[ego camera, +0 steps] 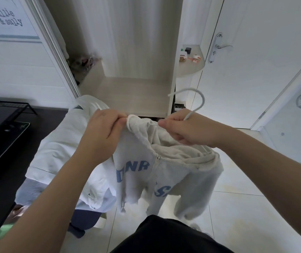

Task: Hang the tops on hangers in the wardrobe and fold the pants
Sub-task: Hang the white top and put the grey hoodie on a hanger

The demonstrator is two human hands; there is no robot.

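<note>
A light grey zip hoodie (173, 167) with blue letters hangs in front of me, held up by both hands. My left hand (102, 130) pinches the left side of its collar. My right hand (184, 128) grips the right side of the collar together with a white hanger (199, 99), whose hook curls up above the fist. The hanger's lower part is hidden inside the fabric. The open wardrobe (138, 92), pale wood inside, stands straight ahead with a bare floor board.
A pile of white and pale blue clothes (62, 161) lies on a surface at the left. A black desk (2, 128) sits further left. A white door with a metal handle (220, 46) is at the right, beside a small corner shelf (191, 61) with small items.
</note>
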